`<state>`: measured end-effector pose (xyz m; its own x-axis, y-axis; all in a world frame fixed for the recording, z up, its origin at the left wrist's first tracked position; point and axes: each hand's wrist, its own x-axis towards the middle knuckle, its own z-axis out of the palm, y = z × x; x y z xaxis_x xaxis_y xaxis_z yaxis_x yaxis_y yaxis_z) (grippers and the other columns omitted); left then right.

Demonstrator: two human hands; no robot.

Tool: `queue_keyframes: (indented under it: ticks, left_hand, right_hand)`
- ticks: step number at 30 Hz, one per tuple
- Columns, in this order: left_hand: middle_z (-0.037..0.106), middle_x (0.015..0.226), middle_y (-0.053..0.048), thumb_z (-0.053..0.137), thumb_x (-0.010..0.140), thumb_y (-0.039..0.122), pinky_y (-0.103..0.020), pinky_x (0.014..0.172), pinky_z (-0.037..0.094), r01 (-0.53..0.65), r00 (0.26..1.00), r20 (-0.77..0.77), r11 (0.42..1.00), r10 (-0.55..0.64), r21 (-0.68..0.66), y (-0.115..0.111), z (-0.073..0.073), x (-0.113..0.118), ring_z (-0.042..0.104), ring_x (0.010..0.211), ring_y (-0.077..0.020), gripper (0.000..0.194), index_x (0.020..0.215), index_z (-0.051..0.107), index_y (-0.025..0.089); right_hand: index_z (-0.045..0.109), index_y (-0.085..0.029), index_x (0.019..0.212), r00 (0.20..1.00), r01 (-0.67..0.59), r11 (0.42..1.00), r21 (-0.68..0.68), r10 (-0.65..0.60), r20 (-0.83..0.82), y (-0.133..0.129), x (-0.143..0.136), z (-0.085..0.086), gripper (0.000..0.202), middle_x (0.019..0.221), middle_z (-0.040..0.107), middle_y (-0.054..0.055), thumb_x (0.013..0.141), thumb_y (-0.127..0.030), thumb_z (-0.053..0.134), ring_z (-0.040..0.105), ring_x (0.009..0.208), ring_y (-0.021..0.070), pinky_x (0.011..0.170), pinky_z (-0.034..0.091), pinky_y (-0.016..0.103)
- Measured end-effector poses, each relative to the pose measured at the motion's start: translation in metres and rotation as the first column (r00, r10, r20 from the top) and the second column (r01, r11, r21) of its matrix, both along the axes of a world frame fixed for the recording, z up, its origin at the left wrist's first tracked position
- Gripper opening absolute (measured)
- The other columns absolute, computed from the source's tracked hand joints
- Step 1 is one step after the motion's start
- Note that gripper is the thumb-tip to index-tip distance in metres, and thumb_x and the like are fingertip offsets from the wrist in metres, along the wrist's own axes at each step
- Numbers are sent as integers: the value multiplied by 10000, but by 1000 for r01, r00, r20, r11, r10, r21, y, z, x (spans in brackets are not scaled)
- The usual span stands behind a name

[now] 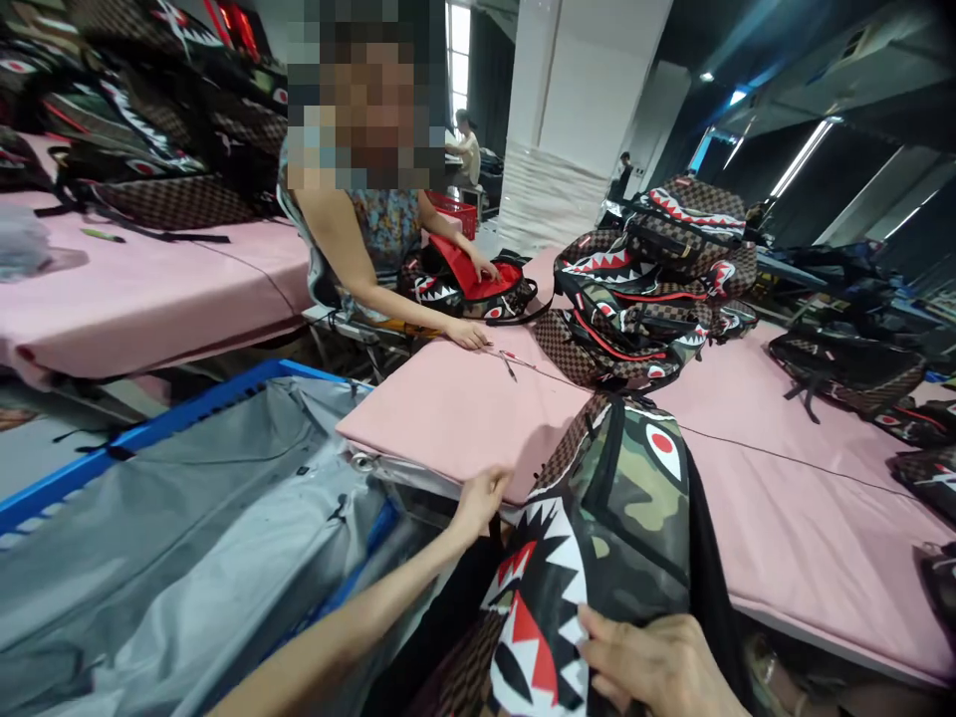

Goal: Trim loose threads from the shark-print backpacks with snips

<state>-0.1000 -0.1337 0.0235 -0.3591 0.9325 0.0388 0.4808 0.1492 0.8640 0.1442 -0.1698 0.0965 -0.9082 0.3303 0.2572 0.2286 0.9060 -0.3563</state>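
Note:
A backpack with camouflage, brown checks and a shark-mouth print lies in front of me, over the near edge of the pink table. My right hand is closed on it, its thumb and fingers pinched at the white teeth of the print. My left hand is closed just left of the backpack, over the table's edge. Its fingertips are pressed together; anything between them is too small to make out. Beyond, a small dark tool lies on the pink cover, close to a co-worker's hand.
A co-worker sits across the table with hands at an open, red-lined backpack. Stacked backpacks stand on the right. At my lower left is a blue-framed bin with grey lining. More bags lie at far right.

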Motion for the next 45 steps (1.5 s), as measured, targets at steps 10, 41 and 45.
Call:
queue_keyframes:
  ticks: [10,41,45]
  left_hand:
    - [654,831,-16,600,793,255,-250,650,431,885,323,-591,457,-739,-89,34,114,76,604,794,-177,121,901,606,199]
    - [683,708,-131,697,689,281,-318,531,470,679,83,-653,522,-753,-516,26,79,130,658,704,-289,169,715,674,116]
    - [690,747,-127,736,658,371,-278,502,425,691,120,-644,530,-755,-492,31,76,123,655,703,-275,266,723,667,122]
  right_hand:
    - [588,-219,1144,980,201,978,48,-200,-16,3,7,27,388,1123,661,76,811,-102,428,673,898,166,672,527,225]
    - [478,-175,682,865,465,569,-678,-456,211,5,18,4,56,610,475,-40,725,-188,512,419,563,95,542,307,217]
    - [473,-174,676,885,376,533,-758,-450,122,5,27,0,104,570,389,-64,747,-229,526,326,515,73,493,272,202]
